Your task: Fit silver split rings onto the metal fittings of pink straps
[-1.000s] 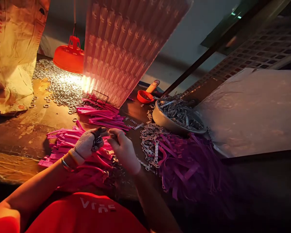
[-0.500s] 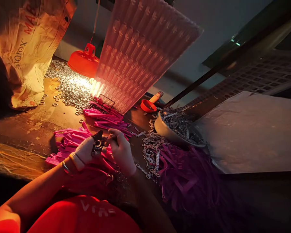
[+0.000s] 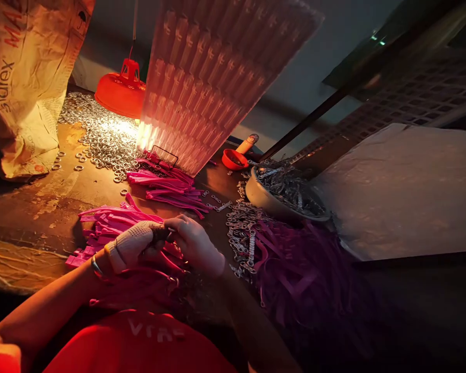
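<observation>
My left hand [image 3: 134, 243], in a white knit glove with dark fingertips, is closed over the pink straps [image 3: 112, 220]. Metal rings showed in its fingers a moment ago; from this angle the fingers cover them. My right hand [image 3: 196, 246] meets it, thumb and fingers pinched together at the left fingertips. What the right fingers pinch is hidden. Pink straps lie under and beyond both hands, some with metal ends hanging toward my lap. A second bundle of pink straps [image 3: 166, 186] lies farther back, and a loose metal ring [image 3: 124, 192] sits between the bundles.
A red lamp [image 3: 120, 96] lights a heap of metal rings [image 3: 104, 137] beside a paper sack [image 3: 31, 103]. A clear ridged plastic sheet [image 3: 217, 77] leans behind. Rightward are a red bowl [image 3: 233, 159], a bowl of metal clasps [image 3: 264, 194], scattered clasps [image 3: 241, 228] and purple straps [image 3: 295, 280].
My hands have come together, and the rings seen in the left fingers are now covered. The right hand has turned inward and lower. The whole view has shifted slightly.
</observation>
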`<state>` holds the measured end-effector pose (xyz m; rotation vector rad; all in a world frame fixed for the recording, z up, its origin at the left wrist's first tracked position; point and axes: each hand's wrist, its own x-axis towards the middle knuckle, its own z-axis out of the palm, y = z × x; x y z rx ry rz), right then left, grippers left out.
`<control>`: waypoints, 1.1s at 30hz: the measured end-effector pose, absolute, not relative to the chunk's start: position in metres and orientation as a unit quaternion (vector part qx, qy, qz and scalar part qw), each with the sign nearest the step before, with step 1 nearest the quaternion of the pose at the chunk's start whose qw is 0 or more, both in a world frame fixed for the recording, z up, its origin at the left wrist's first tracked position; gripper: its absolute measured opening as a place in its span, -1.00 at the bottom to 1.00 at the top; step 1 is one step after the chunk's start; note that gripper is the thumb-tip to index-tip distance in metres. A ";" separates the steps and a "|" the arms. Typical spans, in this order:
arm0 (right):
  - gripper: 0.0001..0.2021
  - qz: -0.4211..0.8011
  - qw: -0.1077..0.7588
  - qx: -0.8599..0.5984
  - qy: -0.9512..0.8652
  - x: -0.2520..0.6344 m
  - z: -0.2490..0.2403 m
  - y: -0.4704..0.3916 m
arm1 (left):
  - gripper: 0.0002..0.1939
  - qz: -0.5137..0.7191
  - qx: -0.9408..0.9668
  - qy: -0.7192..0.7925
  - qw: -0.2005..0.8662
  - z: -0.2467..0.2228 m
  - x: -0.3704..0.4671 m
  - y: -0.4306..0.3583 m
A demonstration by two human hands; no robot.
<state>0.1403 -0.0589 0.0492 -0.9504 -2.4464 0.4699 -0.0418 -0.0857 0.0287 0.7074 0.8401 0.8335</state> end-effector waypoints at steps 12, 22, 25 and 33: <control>-0.67 0.020 0.275 -0.513 -0.813 0.149 0.035 -0.079 | -0.71 0.345 0.469 0.441 0.683 0.050 -0.016 -0.067; -0.74 0.110 0.243 -0.670 -0.693 0.211 -0.024 0.013 | -0.78 0.319 0.721 0.575 0.217 0.039 -0.048 -0.013; -0.82 0.123 0.195 -0.692 -0.684 0.219 -0.045 0.038 | -0.79 0.206 0.760 0.589 0.180 0.023 -0.063 0.001; -0.62 0.333 0.304 -0.601 -0.660 0.210 -0.007 0.010 | -0.64 0.322 0.750 0.539 0.209 0.016 -0.043 -0.009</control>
